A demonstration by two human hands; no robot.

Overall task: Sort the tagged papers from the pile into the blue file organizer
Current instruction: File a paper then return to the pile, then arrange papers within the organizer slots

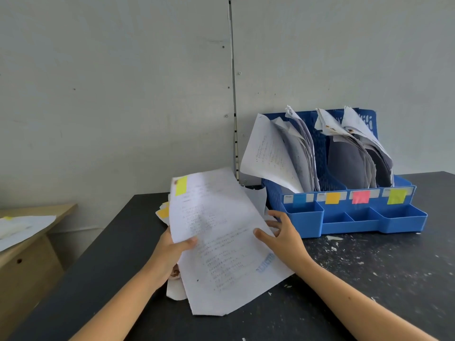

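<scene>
Left hand [172, 252] gripping a tagged sheet [221, 242], right hand [283, 232] loose-fingered, above scrap-littered black table [369, 279] by grey wall [110, 94].

One head-worn view looked forward and slightly down from above the near edge of the dark table [344, 279] — close over both forearms. It faced a grey wall [110, 94], with the blue file organizer [349, 217] standing right of centre — no second view to overlap.

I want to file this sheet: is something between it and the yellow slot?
Nothing visible blocks it. The sheet with the yellow tag is lifted, and open air lies up to the organizer's yellow-labelled slot at far right.
</scene>
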